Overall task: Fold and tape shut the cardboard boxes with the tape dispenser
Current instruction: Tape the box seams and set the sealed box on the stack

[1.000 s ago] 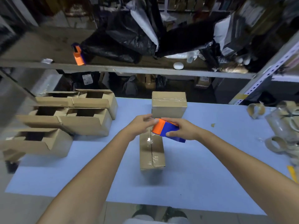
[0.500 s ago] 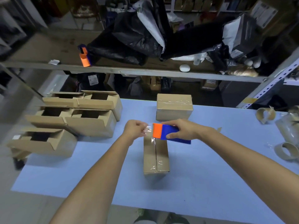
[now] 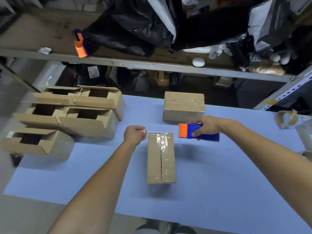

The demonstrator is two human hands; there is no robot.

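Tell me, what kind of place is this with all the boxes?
Probably a packing area in a storeroom or small warehouse. Open cardboard boxes sit on the blue table, the right hand holds a tape dispenser, and the metal shelf behind is heaped with black bags.

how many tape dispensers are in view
2. One tape dispenser is in the right hand; a second dispenser stands on the shelf, upper left. Others may be hidden.

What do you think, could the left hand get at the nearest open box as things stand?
Probably yes: the open box sits just left of the left hand, only bare table between, though that hand pinches tape it must release first.
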